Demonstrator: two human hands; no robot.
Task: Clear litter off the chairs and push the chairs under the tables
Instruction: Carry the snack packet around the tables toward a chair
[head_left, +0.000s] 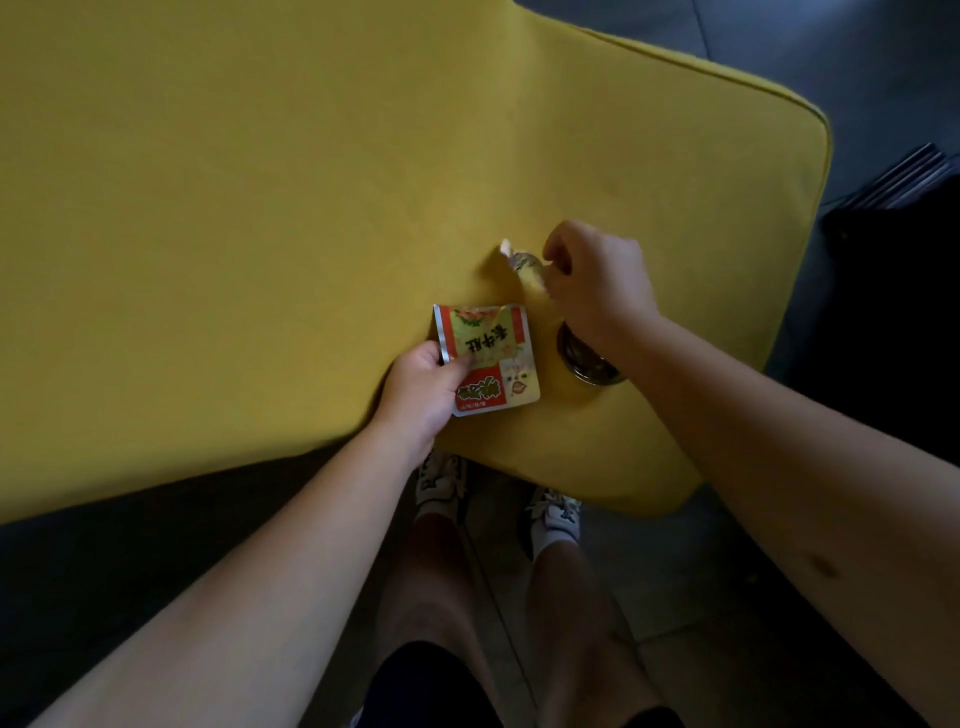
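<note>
A wide yellow upholstered chair seat (260, 234) fills most of the head view. My left hand (423, 395) grips a torn red, green and white snack packet (493, 358) by its left edge, flat on the seat near the front rim. My right hand (592, 280) pinches a small crumpled clear wrapper (522, 262) a little farther back on the seat. A dark round lid-like object (587, 358) lies on the seat, partly hidden under my right wrist.
Grey tiled floor (675, 582) lies in front of the chair, where my legs and white shoes (556, 512) stand against its front edge. Dark furniture and a stack of dark flat items (904, 182) sit to the right of the seat.
</note>
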